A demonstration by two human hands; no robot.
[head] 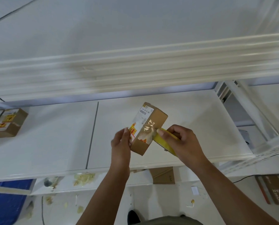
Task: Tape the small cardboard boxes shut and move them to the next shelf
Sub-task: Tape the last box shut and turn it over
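1. Bright, even, diffuse light fills the scene; shadows are faint.
2. The upper shelf edge (135,70) smears into streaked motion blur.
3. Glare glints off the clear tape (149,125) on the box (158,117).
4. Wide-angle distortion bends lines near the edges.

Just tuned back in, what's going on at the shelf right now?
A person is taping a small cardboard box over the white shelf. The left hand holds the box by its labelled side. The right hand has its grip on a yellow tape roll, held against the box's edge, where clear tape already lies across the face. At the shelf's far left sit two more boxes.
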